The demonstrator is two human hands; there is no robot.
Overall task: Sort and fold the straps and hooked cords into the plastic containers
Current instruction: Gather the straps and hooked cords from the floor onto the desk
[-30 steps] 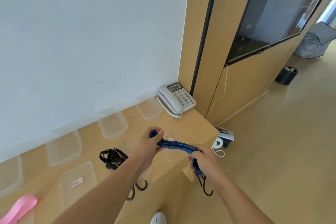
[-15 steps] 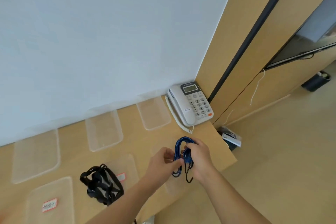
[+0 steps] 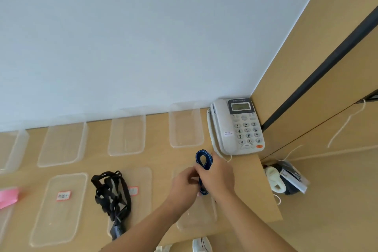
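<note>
Running along the white wall, the wooden counter carries two rows of clear plastic containers. The back row stands against the wall; the front row lies nearer the person, one container bearing a red-edged label. A grey desk phone sits in the corner at the right end of the counter, just beside the last back-row container. A black strap bundle lies tangled in a front-row container, partly covering a second label. A pink strap shows at the left edge.

Both hands meet above the rightmost front container. The right hand has its fingers curled round a folded blue hooked cord, whose loop stands up out of the fist and whose lower end shows below it. The left hand has its fingertips pinched at the cord's middle, beside the right hand. Hooks cannot be made out. The cord is held clear above the container, not yet inside it.
</note>
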